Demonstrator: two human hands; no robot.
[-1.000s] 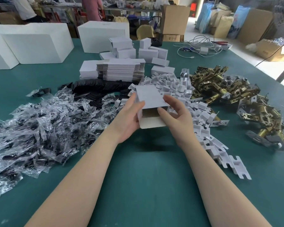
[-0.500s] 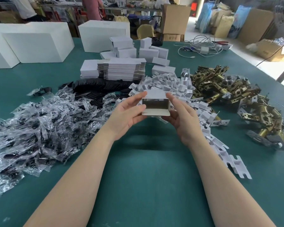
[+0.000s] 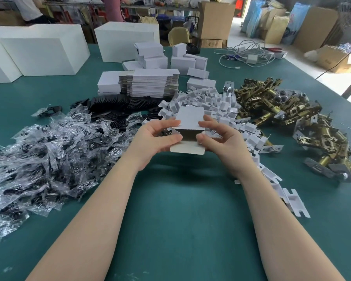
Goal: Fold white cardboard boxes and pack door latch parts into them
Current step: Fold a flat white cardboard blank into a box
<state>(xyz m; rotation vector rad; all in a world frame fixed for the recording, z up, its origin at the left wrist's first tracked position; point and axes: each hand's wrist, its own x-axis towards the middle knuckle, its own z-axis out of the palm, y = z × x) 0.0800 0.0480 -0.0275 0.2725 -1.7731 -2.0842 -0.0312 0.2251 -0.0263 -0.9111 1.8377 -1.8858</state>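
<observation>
**Box end now open, both flaps spread – ready for tuck or fill**

Head view, only cam. The small white cardboard box (image 3: pixel 188 129) is held in the air between both hands, above the green surface (image 3: pixel 180 209) and in front of the pile of white card inserts (image 3: pixel 211 106). Vs half a sec ago: box was turned w/ its open mouth facing the camera, flaps not spread. Now one flap stands up at the far side, another hangs out flat toward the person, w/ the open cavity visible between them. Vs a full sec ago the box has also been lifted a bit higher and squared up.

Left hand (image 3: pixel 156 138): fingers curled round the box's left side, thumb on the near edge, clamped on the card. Right hand (image 3: pixel 221 140): fingers pinching the right side, index up by the top flap, thumb at the lower corner; also clamped on the box.

What it means, as a judgement: box body is erected, one end is being worked – either side tabs get folded in next, or this is the loading end. Nothing seems packed yet; inside looks empty but it's shadowed, so can't be sure.

Supplies untouched: brass door latch parts (image 3: pixel 282 110) heaped to the right, bagged screw packs (image 3: pixel 49 151) to the left, black plates (image 3: pixel 114 106) behind those, stack of flat box blanks (image 3: pixel 148 83) farther back, finished small boxes (image 3: pixel 182 59) beyond.
</observation>
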